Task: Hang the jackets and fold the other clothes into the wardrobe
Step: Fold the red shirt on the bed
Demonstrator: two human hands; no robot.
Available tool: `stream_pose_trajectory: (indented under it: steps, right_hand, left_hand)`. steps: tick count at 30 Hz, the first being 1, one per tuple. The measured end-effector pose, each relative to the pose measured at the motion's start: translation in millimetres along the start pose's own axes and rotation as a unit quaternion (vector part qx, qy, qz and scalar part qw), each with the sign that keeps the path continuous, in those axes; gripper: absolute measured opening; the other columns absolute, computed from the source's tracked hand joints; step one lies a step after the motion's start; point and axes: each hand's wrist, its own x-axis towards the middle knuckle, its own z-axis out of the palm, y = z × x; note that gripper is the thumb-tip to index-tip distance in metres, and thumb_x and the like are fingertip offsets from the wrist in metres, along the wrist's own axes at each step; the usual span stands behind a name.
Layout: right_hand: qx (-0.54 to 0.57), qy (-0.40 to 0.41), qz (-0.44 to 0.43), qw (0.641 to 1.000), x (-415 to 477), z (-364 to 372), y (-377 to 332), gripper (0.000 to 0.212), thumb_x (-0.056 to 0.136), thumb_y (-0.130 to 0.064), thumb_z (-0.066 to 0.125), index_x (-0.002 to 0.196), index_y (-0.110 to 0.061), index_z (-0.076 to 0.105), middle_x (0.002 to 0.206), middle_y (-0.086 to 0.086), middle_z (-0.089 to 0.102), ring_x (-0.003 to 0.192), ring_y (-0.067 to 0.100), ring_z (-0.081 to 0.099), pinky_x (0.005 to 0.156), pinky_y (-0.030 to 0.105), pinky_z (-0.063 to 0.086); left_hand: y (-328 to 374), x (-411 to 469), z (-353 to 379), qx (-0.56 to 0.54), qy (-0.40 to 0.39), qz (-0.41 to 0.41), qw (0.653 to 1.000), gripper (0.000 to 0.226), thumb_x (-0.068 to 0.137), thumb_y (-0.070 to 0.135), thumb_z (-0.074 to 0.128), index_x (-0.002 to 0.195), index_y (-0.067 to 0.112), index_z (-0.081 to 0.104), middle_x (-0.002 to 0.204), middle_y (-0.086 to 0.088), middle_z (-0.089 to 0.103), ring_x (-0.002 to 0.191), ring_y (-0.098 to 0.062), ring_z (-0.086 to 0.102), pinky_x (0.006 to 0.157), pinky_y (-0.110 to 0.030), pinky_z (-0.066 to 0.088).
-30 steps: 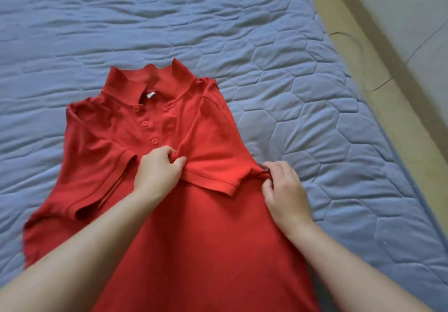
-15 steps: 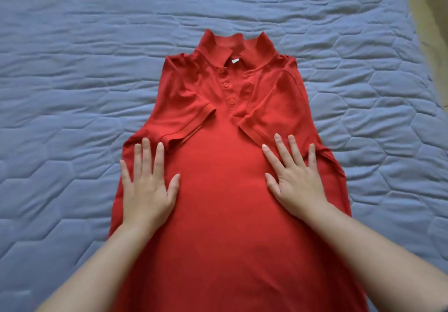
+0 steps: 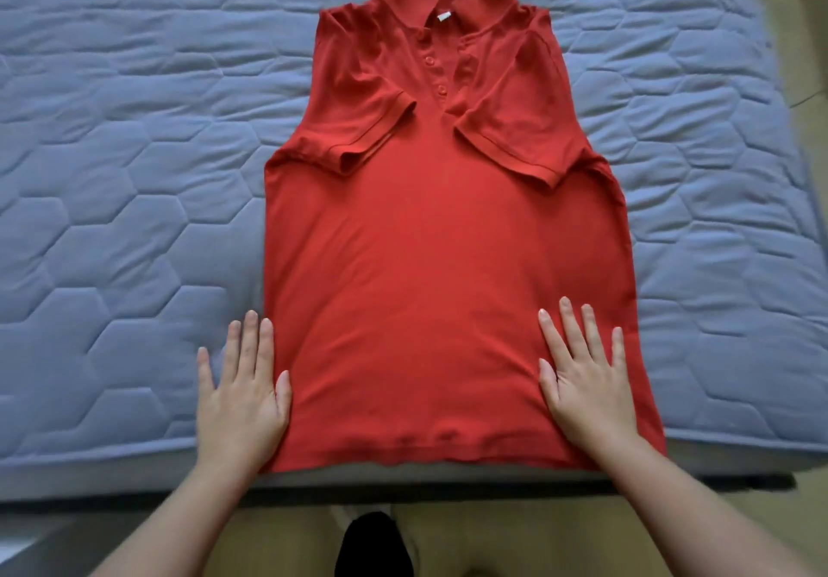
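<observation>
standing over a tan floor [image 3: 493, 540] at the near edge of a blue quilted mattress [image 3: 112, 200]. resting the left hand [image 3: 242, 393] flat with straight fingers, mostly on the mattress just beside the red polo shirt [image 3: 439, 289], touching its left edge with the thumb. pressing the right hand [image 3: 582, 379] flat on the shirt's lower right part, spreading the fingers and gripping nothing. holding the hands well apart. looking on the shirt lying front up on the mattress, with hem at the near edge, both short sleeves folded in across the chest and collar pointing to the far side.
</observation>
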Motion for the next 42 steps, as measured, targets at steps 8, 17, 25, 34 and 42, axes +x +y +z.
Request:
stream_pose_trajectory:
  steps: [8, 17, 25, 34, 42]
  right_hand:
    - [0.062, 0.059, -0.061, 0.994, -31, -26, -40, 0.061, 0.088, -0.042, 0.035, 0.148, -0.027, 0.031, 0.159, 0.004, 0.021, 0.146, 0.027, 0.016, 0.111, 0.058, 0.013]
    - [-0.039, -0.027, -0.059, 0.997, -104, 33, 54, 0.069, 0.086, -0.054, 0.030, 0.149, -0.027, 0.023, 0.158, 0.004, 0.022, 0.143, 0.026, 0.025, 0.109, 0.059, 0.022]
    - [0.363, 0.095, 0.300, 0.877, -104, -24, 36, 0.041, 0.089, -0.016, 0.062, 0.126, -0.002, 0.052, 0.136, 0.019, 0.045, 0.124, 0.032, 0.045, 0.102, 0.035, 0.034]
    - [0.604, -0.023, 0.466, 0.646, -101, -34, 58, 0.022, 0.091, -0.012, 0.063, 0.074, -0.017, 0.050, 0.070, 0.002, 0.052, 0.038, 0.002, 0.050, 0.033, 0.010, 0.040]
    - [0.606, -0.032, 0.491, 0.626, -158, -66, 65, 0.021, 0.092, -0.009, 0.062, 0.075, -0.015, 0.050, 0.068, 0.003, 0.049, 0.044, 0.005, 0.048, 0.034, 0.011, 0.041]
  left_hand:
    - [104, -30, -46, -0.063, 0.099, 0.132, 0.984, 0.074, 0.079, 0.032, 0.036, 0.150, 0.015, 0.026, 0.159, -0.011, 0.013, 0.148, -0.026, 0.009, 0.116, -0.055, 0.007]
    - [19, -98, 34, 0.045, -0.014, 0.118, 0.992, 0.075, 0.085, 0.054, 0.031, 0.147, 0.013, 0.035, 0.156, -0.010, 0.025, 0.141, -0.026, 0.028, 0.116, -0.047, 0.002]
    - [30, -89, -39, -0.336, 0.049, -0.208, 0.917, 0.037, 0.086, 0.016, 0.065, 0.115, -0.001, 0.050, 0.123, -0.022, 0.050, 0.114, -0.036, 0.049, 0.095, -0.043, 0.039]
    - [16, -74, -30, -0.546, -0.053, -0.375, 0.747, 0.026, 0.086, 0.028, 0.068, 0.099, 0.005, 0.066, 0.070, -0.008, 0.055, 0.058, -0.019, 0.048, 0.066, -0.030, 0.045]
    - [-9, -140, -56, -0.559, -0.093, -0.404, 0.718, 0.027, 0.084, 0.027, 0.071, 0.095, 0.003, 0.066, 0.067, -0.007, 0.057, 0.053, -0.017, 0.054, 0.056, -0.026, 0.040]
